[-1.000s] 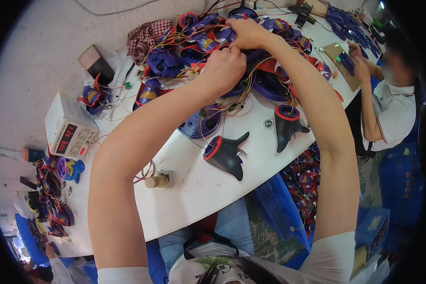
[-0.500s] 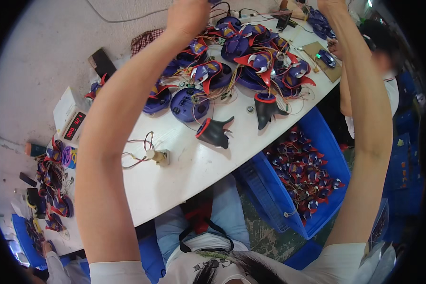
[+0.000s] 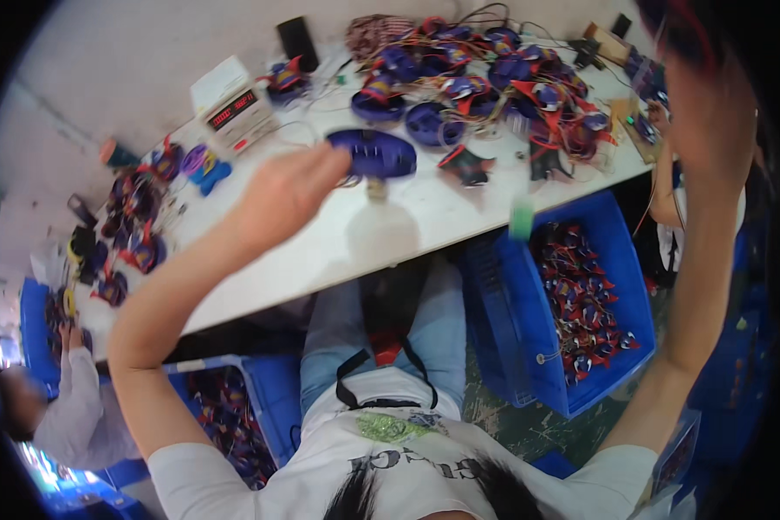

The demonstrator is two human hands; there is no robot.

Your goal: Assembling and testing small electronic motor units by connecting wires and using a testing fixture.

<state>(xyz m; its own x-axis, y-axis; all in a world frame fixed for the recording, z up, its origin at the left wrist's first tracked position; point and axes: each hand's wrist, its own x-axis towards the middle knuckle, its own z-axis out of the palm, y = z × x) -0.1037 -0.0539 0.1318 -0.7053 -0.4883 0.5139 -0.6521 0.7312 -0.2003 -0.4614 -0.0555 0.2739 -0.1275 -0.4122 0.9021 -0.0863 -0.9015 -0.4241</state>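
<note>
In my left hand, slightly blurred, is a purple round plastic shell held by its edge above the white table. A small cream motor-like part stands just beneath it. My right hand is raised at the upper right, closed around a dark purple-and-red part that motion smears and the picture's rim partly cuts off. Two black horn-shaped pieces with red edges, one left of the other, lie near a heap of wired purple-and-red toy parts. A blurred green patch shows by the table edge.
A white power supply with a red display stands at the back left, near a blue-and-purple tape-like item. Blue bins of red-and-purple parts sit right and left of my legs. Co-workers sit left and right.
My left hand has come down and back from the far side with the purple shell. My right hand has swung outward to the right with its part. The view has shifted.
</note>
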